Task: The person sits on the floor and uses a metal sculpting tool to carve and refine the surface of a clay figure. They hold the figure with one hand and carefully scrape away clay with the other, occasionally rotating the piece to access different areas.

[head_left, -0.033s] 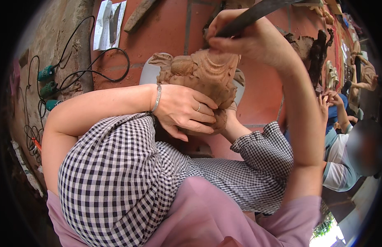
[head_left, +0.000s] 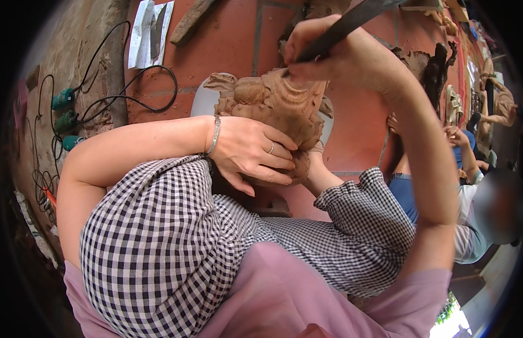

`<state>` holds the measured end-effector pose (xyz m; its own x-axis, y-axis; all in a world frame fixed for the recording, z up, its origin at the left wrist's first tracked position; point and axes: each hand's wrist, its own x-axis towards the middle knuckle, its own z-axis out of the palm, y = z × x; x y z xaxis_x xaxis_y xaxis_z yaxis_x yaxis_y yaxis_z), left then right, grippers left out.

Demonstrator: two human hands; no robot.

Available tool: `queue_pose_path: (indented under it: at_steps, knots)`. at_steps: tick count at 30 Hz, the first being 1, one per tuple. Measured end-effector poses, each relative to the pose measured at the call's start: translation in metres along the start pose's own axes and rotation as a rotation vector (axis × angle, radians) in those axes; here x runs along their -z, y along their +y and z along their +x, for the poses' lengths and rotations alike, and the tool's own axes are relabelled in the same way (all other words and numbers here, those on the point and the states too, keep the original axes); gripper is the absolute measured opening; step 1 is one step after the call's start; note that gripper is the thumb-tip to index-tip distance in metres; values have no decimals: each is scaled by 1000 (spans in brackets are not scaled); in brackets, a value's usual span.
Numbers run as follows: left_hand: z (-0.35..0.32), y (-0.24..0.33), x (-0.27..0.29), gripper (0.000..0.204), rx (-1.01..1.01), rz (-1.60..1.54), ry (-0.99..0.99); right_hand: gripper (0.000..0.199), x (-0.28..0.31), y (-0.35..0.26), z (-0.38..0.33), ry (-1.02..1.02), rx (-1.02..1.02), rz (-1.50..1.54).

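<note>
A brown carved wooden piece (head_left: 256,98) with rounded, ridged relief lies in front of my knees, over a pale grey support (head_left: 203,101). Across its near part rests my left hand (head_left: 256,149), with a ring and a bracelet, fingers stretched flat and thumb apart. My right hand (head_left: 323,53) is closed round a long dark flat strip (head_left: 351,22), whose upper end rises to the top right. What the strip is, I cannot make out. Its lower end, partly hidden by my fingers, sits at the carving's far ridged part.
Black cables (head_left: 174,93) and green power tools (head_left: 63,99) lie at the left. White paper with a blade (head_left: 149,36) and a wooden bar (head_left: 191,22) lie on red floor tiles (head_left: 228,42). A person (head_left: 470,219) sits at right, near dark gnarled wood (head_left: 439,70).
My right elbow has swung outward to the right, and the right hand with the strip has shifted slightly. My left hand stays on the carving. The person's hands at right have moved.
</note>
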<state>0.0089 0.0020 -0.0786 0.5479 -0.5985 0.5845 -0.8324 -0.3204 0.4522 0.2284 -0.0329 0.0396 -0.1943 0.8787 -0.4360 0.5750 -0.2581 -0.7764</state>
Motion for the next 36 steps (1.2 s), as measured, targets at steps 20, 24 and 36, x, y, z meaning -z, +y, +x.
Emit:
queue_pose_path:
  at_steps: [20,24,36]
  knots:
    - [26,8,-7,53,-21,-40,-234,17,0,-16,54,-475,170,-395]
    - [21,6,-12,61,-8,-55,-222,16,-1,12,41,-400,369,-401]
    - [20,5,-15,68,-3,-89,-202,19,-3,-7,34,-349,340,-361]
